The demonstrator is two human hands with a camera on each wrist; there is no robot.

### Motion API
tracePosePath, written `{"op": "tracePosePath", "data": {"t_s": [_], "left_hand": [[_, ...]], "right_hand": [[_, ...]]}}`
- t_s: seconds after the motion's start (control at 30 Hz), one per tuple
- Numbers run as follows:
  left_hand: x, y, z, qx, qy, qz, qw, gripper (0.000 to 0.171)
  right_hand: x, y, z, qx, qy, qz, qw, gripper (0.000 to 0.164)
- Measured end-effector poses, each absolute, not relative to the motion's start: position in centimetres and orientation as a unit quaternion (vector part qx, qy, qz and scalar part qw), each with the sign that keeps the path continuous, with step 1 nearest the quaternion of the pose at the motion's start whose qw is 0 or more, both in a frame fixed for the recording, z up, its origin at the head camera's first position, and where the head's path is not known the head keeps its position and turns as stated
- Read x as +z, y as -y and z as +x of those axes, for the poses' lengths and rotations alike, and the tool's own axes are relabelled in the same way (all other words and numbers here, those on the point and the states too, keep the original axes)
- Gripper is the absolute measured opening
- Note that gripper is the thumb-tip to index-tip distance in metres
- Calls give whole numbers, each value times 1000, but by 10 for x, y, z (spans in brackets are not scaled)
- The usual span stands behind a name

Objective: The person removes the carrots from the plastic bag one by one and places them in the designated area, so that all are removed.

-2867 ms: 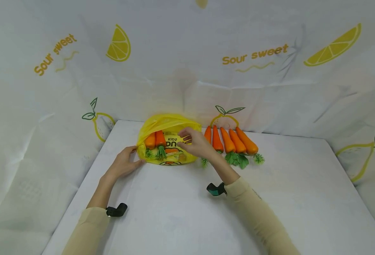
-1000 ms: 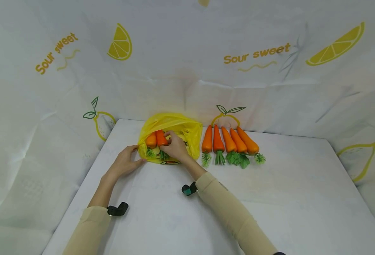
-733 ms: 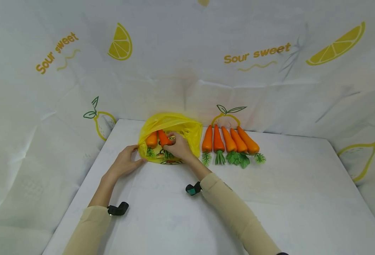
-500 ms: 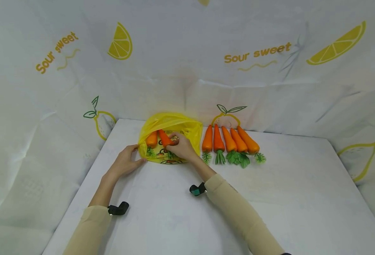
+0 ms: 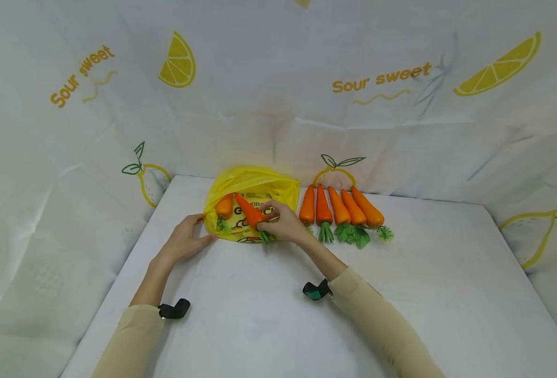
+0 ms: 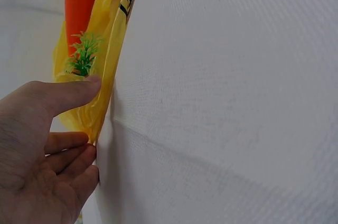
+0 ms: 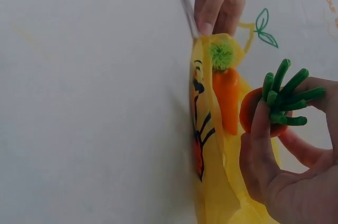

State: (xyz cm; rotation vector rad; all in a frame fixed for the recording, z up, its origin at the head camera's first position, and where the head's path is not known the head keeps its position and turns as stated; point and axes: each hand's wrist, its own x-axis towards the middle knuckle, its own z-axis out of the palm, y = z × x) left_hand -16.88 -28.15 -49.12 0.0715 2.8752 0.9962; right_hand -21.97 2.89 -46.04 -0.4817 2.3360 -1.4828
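Observation:
A yellow plastic bag (image 5: 285, 191) with printed lettering lies at the back of the table, its mouth facing the person. My left hand (image 5: 184, 241) holds the bag's left front edge, thumb and fingers on either side of it in the left wrist view. My right hand (image 5: 285, 223) pinches an orange-red toy carrot (image 5: 250, 211) near its green-stemmed end. That carrot slants over the bag's mouth, tip toward the back left. Another toy carrot (image 5: 224, 206) with feathery green leaves lies inside the bag at its left; the left wrist view also shows a carrot (image 6: 82, 2) there.
Right of the bag, several toy carrots (image 5: 340, 207) lie side by side in a row, tips toward the back and green tops toward the person. A white cloth wall (image 5: 278, 105) with lemon prints rises behind the white table (image 5: 240, 315).
Empty at first, my right hand reached into the bag and took hold of the right-hand carrot. It has since drawn it rightward and toward the person, tilting it. My left hand stayed at the bag's edge.

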Motion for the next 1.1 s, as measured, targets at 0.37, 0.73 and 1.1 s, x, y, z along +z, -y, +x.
{"op": "tracePosePath", "data": {"t_s": [0.37,0.73,1.1], "left_hand": [[-493,283,-169,329,-943,25,50,80],[-493,283,-168,331,-942,22,48,79],[-494,283,-169,333,-942,26,44,79]], "right_hand": [[-441,-63,-185,-515,-815,-223,146,42],[-436,-121,-156,-517,-820,-219,109,40],[-438,-182,-119,-510,-837,-168,103,43]]}}
